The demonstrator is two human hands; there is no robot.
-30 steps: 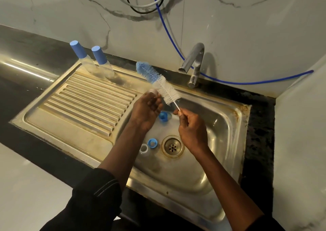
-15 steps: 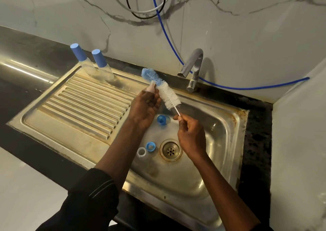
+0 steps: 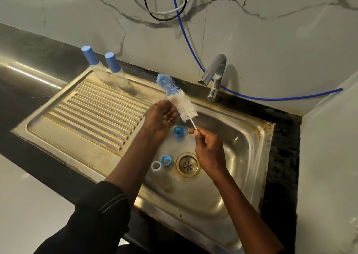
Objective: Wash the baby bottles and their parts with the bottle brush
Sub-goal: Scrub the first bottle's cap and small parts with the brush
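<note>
Steel sink (image 3: pixel 249 156) set in dark bench (image 3: pixel 280 156). Ribbed drainboard (image 3: pixel 93 114) left of drain (image 3: pixel 187 164). Veined marble wall behind, tap (image 3: pixel 215 75) beyond drain. Two capped bottles (image 3: pixel 108 71) upright at drainboard's far edge, well left of drain. Blue cap (image 3: pixel 178 132), blue ring (image 3: pixel 165 160) and clear ring (image 3: pixel 156 166) lie in basin near drain. Left hand (image 3: pixel 158 120) curled against white bristles; what it grips I cannot make out. Right hand (image 3: pixel 209 153) pinches wire handle of bottle brush (image 3: pixel 184 106), held above drain. Long axis slants from pinch up toward wall, blue tip farthest.
</note>
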